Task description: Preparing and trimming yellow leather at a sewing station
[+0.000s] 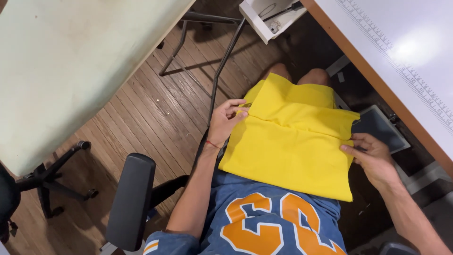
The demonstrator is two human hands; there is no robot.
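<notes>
A folded yellow cloth [288,146] lies across my lap, its far part doubled over into a flap. My left hand [224,120] pinches the cloth's left edge at the fold line. My right hand [373,158] grips the right edge at the same fold. I sit in a chair and wear a blue shirt with orange lettering [269,222]. My knees [299,74] show beyond the cloth.
A pale green table [66,61] with metal legs stands at the left. A white table with an orange edge and a printed ruler [401,66] is at the right. A black armrest [130,200], a chair base [52,182] and a grey pedal [384,127] are nearby.
</notes>
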